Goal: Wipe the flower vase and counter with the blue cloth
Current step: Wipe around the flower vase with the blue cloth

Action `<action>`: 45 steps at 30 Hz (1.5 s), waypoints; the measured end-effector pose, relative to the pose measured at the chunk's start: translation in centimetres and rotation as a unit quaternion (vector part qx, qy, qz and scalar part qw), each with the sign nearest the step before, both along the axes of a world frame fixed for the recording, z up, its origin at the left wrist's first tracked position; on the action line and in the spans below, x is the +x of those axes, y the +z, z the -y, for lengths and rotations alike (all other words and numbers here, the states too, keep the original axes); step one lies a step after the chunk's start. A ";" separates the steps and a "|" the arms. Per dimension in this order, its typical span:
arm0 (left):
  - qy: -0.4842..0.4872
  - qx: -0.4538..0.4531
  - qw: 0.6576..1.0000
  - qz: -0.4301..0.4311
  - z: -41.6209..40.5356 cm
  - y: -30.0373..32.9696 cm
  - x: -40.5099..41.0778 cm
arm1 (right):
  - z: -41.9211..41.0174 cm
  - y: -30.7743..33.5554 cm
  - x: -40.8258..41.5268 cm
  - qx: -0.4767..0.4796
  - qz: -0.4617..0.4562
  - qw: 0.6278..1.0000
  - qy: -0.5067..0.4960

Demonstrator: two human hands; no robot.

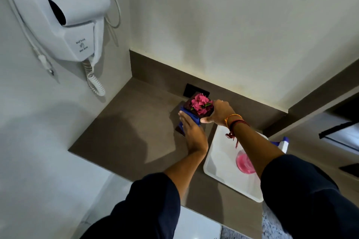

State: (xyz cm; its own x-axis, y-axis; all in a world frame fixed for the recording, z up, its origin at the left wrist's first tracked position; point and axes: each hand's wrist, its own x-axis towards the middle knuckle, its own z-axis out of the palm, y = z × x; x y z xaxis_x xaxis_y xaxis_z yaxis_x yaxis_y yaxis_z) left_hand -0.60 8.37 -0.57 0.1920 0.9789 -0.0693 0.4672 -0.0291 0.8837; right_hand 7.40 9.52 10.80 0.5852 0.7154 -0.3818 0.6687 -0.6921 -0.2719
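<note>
A dark square flower vase [189, 103] with pink flowers [200, 104] stands on the brown counter [126, 132] near the back wall. My right hand [218, 111] grips the vase's right side at the rim. My left hand [191, 132] presses the blue cloth [191, 116] flat against the vase's left front face. Most of the cloth is hidden under my palm.
A white tray [221, 170] with a pink glass [243, 163] lies on the counter to the right, a blue-and-white spray bottle [282, 142] beside it. A wall-mounted hair dryer [68, 19] with a coiled cord hangs at the left. A black socket [189, 90] sits behind the vase.
</note>
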 end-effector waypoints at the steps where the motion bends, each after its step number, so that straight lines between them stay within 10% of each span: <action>1: -0.023 0.023 0.999 -0.031 0.5 -0.4 0.0 | 0.4 0.3 -0.2 0.003 0.006 1.000 -0.006; 9: -0.170 0.143 0.942 -0.250 1.8 -4.0 -2.1 | 1.1 0.3 -0.1 0.006 -0.004 1.000 0.009; 17: -0.294 0.262 0.873 -0.287 0.3 -8.4 -5.4 | 0.7 0.2 0.3 -0.015 -0.002 1.000 0.021; 27: -0.426 0.215 0.776 -0.412 -2.2 -8.6 -8.0 | 0.6 0.6 0.3 -0.040 0.015 0.999 0.014; 31: -0.427 0.105 0.852 -0.284 -5.4 -5.6 -9.3 | 0.6 1.0 -0.1 -0.049 0.027 0.998 0.004; 35: -0.177 -0.031 0.983 -0.045 -6.8 -2.8 -9.9 | 0.6 1.1 -0.4 -0.041 0.024 0.999 -0.002; 39: -0.027 -0.089 0.985 0.142 -4.9 0.0 -9.2 | 0.6 1.1 -0.4 -0.032 0.029 0.999 -0.007; 45: -0.101 -0.040 0.972 0.210 -0.8 1.5 -6.2 | 0.6 1.0 -0.7 -0.023 0.027 0.999 -0.004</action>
State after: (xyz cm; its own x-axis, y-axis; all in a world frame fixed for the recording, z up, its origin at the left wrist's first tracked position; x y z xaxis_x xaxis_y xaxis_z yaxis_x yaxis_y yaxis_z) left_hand -6.77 9.18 0.96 0.4068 0.9133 -0.0172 0.0567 -0.0064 0.9984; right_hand 6.69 8.92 11.77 0.6116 0.6928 -0.3821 0.6757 -0.7086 -0.2034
